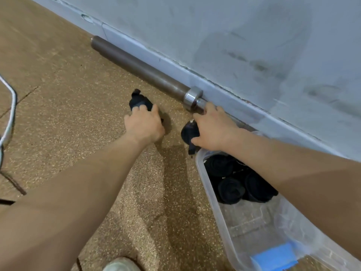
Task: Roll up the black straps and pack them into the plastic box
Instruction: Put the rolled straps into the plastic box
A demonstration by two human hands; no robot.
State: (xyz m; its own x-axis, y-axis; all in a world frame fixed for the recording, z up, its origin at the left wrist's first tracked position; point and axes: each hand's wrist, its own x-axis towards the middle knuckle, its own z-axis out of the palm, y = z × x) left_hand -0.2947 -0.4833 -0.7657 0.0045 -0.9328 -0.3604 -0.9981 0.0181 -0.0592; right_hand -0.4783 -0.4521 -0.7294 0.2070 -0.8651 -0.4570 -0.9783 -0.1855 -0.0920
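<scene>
Forearms [97, 182] out over floor [68, 114]; left hand [144, 126] gripping black strap [140, 102], right hand [213, 130] clutching second strap [189, 133] just beside plastic box [207, 184] with rolled straps [232, 189] inside. Soft, light, floppy: grab whole bundle.

The floor [68, 114] is speckled tan-brown and meets a pale wall [234, 36] on its far right side, where a barbell [140, 69] lies along the wall's foot. A bunched black strap [139, 101] lies just near of the bar, a second black strap [188, 132] is right of it by the far corner of a clear plastic box [207, 184] standing at the near right, though its contact with the floor cannot be told. A pale cable [11, 106] curves along the left edge, and a light shoe [121, 265] rests at the near edge.
</scene>
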